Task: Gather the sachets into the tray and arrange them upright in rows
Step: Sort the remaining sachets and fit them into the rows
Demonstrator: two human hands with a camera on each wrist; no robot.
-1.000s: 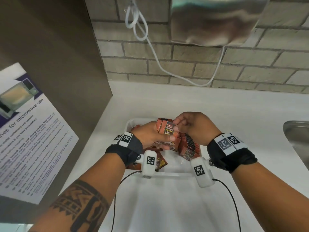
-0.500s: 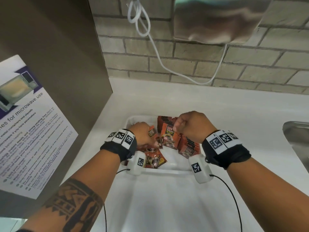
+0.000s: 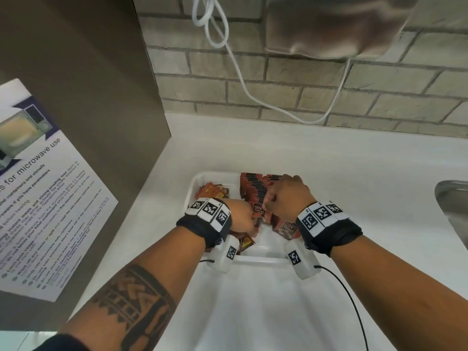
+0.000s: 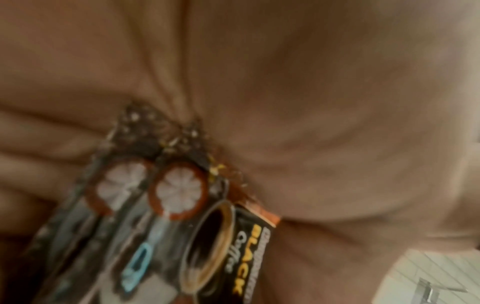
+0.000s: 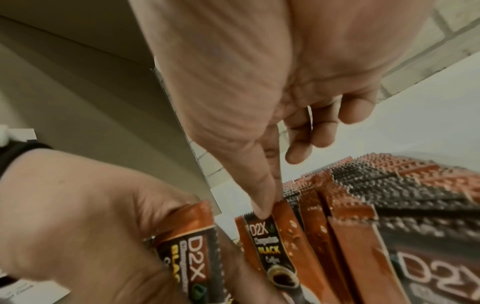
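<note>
A white plastic tray [image 3: 258, 259] sits on the white counter [image 3: 329, 173]. Inside it, a row of small orange and black coffee sachets [image 3: 253, 188] stands up along the right side, and a few loose ones [image 3: 211, 190] lie flat on the left. The right hand [image 3: 288, 196] pinches the top of the front sachet [image 5: 270, 242]. The left hand [image 3: 240, 216] grips a small bunch of sachets [image 4: 168, 236]. If the right hand lets go too soon, the row could flop over.

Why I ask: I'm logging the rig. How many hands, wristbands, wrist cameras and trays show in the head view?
Hands: 2, left hand, right hand
Black fabric wristbands: 2
White box-shaped wrist cameras: 2
White plastic tray: 1
Total: 7
Orange-and-black coffee sachets: too packed to count
</note>
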